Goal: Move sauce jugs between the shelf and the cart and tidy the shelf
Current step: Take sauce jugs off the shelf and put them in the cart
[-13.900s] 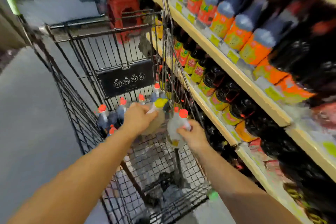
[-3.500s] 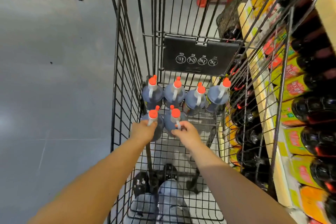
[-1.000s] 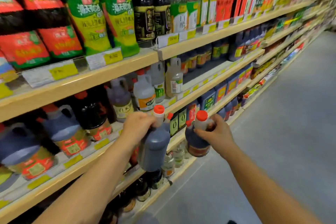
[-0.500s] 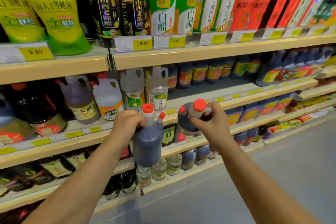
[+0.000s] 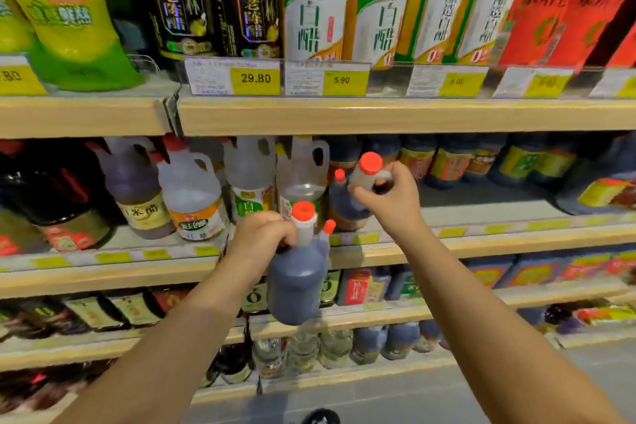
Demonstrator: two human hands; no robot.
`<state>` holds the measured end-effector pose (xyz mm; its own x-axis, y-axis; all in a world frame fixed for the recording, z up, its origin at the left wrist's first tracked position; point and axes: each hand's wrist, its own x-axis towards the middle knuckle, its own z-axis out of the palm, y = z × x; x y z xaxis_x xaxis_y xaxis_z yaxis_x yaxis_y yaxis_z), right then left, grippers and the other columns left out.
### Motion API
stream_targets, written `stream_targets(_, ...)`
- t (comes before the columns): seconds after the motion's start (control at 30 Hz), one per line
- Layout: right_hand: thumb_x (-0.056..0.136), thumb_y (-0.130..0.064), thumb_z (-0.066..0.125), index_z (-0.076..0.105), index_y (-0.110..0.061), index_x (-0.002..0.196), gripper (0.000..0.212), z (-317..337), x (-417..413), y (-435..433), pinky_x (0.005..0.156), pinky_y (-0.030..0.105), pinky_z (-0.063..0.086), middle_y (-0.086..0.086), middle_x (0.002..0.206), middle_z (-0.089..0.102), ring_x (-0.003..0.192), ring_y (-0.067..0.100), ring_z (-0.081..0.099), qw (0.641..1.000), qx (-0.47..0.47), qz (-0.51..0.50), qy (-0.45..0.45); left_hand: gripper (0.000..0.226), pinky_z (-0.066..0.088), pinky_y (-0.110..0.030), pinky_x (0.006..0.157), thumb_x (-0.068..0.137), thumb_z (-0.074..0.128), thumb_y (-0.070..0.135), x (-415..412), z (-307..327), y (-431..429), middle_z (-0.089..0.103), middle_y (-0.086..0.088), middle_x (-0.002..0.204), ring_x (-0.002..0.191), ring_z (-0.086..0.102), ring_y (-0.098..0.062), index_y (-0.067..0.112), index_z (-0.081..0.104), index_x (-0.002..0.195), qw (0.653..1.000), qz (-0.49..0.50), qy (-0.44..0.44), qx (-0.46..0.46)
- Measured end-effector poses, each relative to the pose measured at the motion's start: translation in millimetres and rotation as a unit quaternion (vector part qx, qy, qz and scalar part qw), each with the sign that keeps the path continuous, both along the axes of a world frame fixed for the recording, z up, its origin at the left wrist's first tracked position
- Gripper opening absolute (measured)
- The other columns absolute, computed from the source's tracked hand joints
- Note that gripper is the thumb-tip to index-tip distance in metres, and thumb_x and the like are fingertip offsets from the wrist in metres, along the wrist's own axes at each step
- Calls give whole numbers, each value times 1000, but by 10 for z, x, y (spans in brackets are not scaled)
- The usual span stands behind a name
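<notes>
Sauce jugs are both in hand right now, one per hand, in front of the middle shelf (image 5: 481, 244) of a store aisle. Far left on that shelf there's a big dark jug with a red label (image 5: 58, 203), then a brownish vinegar jug (image 5: 137, 189), a clear jug with an orange label (image 5: 191, 196), and a couple more clear ones with green labels (image 5: 251, 182) packed side by side. Above them the upper shelf (image 5: 378, 115) carries tall bottles and yellow price tags, one reading 29.80 (image 5: 254, 78), the next 5.90 (image 5: 341, 80). Then the left hand (image 5: 261, 234): its fingers (image 5: 282, 227) are curled tight round the handle by the neck of the left jug (image 5: 296, 286), dark with an orange-red cap, which hangs roughly upright, low in front of the shelf lip and covering part of the row below. Just right and higher, the right hand (image 5: 392, 200) has its fingers (image 5: 395, 175) wrapped round the handle of the right jug (image 5: 346, 206), same dark kind and same cap, tipped a bit to the left at the front edge of the middle shelf, right beside the clear jugs. Can't tell if its base touches the board. Right of it is a bare stretch of shelf, with a row of dark jugs with yellow labels (image 5: 447, 162) at the back.
</notes>
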<state>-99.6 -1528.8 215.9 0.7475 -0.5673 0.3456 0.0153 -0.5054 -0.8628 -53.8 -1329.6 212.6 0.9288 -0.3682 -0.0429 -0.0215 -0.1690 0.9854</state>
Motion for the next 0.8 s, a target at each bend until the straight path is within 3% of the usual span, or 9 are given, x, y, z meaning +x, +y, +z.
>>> stream_targets(0.1,71,-20,80,45,-21,76,35,-67,163,-86,64,16,42,1,79,55,72,10,53,998,52,-5,20,14,23,-28,52,41,52,8,-31,-6,-69,36,-2,43,54,32,-21,16,44,31,1000,6,5,-6)
stream_targets(0.17,68,-26,83,56,-12,89,37,-133,288,-157,77,29,51,8,94,65,87,17,62,996,89,-6,18,9,21,-28,51,41,51,8,-75,-10,-120,32,-7,49,58,29,-21,6,42,40,1000,6,8,-8)
stream_targets(0.27,55,-47,87,61,0,99,69,-266,431,-218,85,44,55,9,101,66,99,20,63,993,108,-13,43,9,22,-23,44,42,50,8,-121,-55,-153,32,-5,46,51,28,-18,4,43,47,1000,13,7,-7)
stream_targets(0.33,62,-34,87,57,-4,103,59,-303,506,-229,87,42,54,6,101,62,100,20,61,991,131,-10,28,9,22,-22,42,43,50,9,-139,-89,-175,32,-2,44,46,29,-14,8,41,42,1000,19,10,-14)
stream_targets(0.4,68,-21,83,51,-9,119,61,-333,570,-257,91,33,48,0,109,56,105,16,56,989,148,-1,3,19,22,-21,41,44,49,9,-160,-112,-176,31,4,40,43,28,-11,18,37,32,999,21,18,-17)
stream_targets(0.5,69,-22,82,48,-14,122,62,-404,655,-299,95,34,47,-1,116,55,111,17,54,991,130,8,-12,22,23,-19,40,43,49,8,-162,-133,-192,31,6,38,41,28,-9,19,36,30,1000,26,11,-11)
stream_targets(0.7,72,-22,80,49,-10,125,63,-409,804,-400,94,28,45,4,124,56,118,19,52,994,110,19,6,14,25,-19,42,45,52,8,-142,-130,-218,32,3,40,42,31,-10,9,38,41,999,33,31,-5)
stream_targets(0.8,72,-21,80,47,-15,130,67,-431,645,-408,100,31,44,2,131,53,122,16,49,989,134,52,21,32,27,-21,46,62,60,0,-191,-107,-226,34,3,41,43,33,-9,12,41,39,998,26,49,1)
